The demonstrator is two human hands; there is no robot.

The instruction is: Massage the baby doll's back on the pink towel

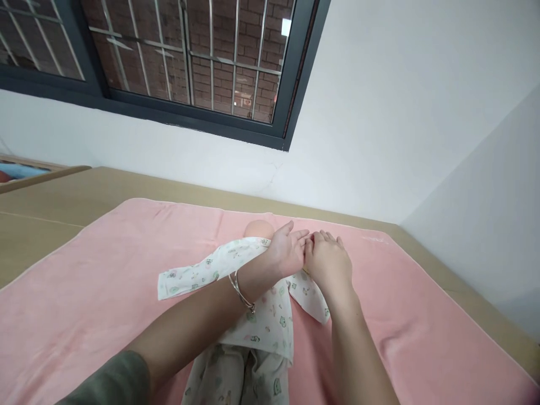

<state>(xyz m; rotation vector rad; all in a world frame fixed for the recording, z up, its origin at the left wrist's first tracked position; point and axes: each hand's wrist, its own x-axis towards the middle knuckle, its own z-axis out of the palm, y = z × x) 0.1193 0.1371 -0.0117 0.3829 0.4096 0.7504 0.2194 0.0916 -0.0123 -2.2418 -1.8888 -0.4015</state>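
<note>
What looks like a baby doll lies on its back, dressed in a white patterned top and matching trousers. Its smooth round head shows just past my left wrist; the rest of the head is hidden. My left hand is over the doll's upper body, palm up with fingers spread. Beside it, my right hand is palm down, its fingertips meeting the left fingers above the doll's right-side sleeve. I see nothing held in either hand. The other sleeve stretches out flat to the left.
A pink blanket lies under the doll on a wooden surface. Behind it rises a white wall with a dark-framed, barred window. A wooden rail with something blue behind it is at the far left.
</note>
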